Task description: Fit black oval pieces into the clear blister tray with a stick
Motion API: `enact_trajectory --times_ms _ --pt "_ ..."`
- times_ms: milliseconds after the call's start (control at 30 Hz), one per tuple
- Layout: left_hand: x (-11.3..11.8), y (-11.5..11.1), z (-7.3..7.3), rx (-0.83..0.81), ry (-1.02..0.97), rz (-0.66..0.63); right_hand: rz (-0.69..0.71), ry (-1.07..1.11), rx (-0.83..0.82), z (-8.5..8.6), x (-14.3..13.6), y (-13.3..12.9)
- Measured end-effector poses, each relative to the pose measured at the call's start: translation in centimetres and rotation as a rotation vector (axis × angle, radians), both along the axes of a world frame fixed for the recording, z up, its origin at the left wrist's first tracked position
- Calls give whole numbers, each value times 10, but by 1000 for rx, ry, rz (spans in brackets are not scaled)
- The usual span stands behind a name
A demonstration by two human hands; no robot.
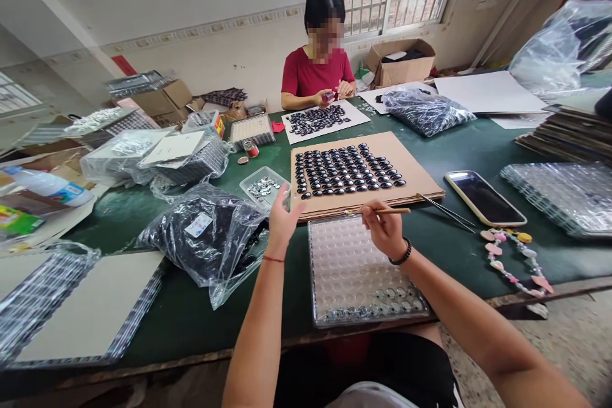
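My right hand point(385, 229) is closed around a thin brush point(398, 211) with a wooden handle, its tip pointing left. Under it lies a clear plastic tray point(342, 268) of round pockets; shiny round pieces fill some pockets along its near edge. My left hand point(284, 220) has thumb and fingers apart, beside the front left corner of a cardboard stack point(415, 172). Rows of glossy black oval pieces point(342, 169) lie on that cardboard. Just behind my left hand stands a small clear tub point(262, 186) of silvery parts.
Tweezers point(447, 210), a phone point(485, 197) and a bead string point(495, 264) lie to the right. A plastic bag of black pieces point(205, 229) sits left, near stacked trays point(90, 306). Across the table, a person in red point(318, 76) works behind a white board point(356, 116) of dark pieces.
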State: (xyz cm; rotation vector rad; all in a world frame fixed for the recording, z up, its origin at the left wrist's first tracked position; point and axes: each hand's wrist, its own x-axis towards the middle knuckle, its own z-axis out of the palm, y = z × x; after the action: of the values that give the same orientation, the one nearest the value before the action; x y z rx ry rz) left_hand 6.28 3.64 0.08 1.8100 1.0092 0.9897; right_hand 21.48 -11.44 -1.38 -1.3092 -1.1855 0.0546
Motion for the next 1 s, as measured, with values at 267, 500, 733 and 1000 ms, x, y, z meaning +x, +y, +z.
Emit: enact_trajectory --times_ms 267,500,733,1000 --pt "6 -19 -3 226 294 -208 -17 -59 -18 0 3 1" --pt "-65 -17 7 204 716 -117 -6 -93 -35 0 4 3" --pt "-111 -3 -22 409 1019 268 14 -161 -7 2 1 -2" --pt "-104 -5 -42 310 831 337 31 -180 18 3 0 -4"
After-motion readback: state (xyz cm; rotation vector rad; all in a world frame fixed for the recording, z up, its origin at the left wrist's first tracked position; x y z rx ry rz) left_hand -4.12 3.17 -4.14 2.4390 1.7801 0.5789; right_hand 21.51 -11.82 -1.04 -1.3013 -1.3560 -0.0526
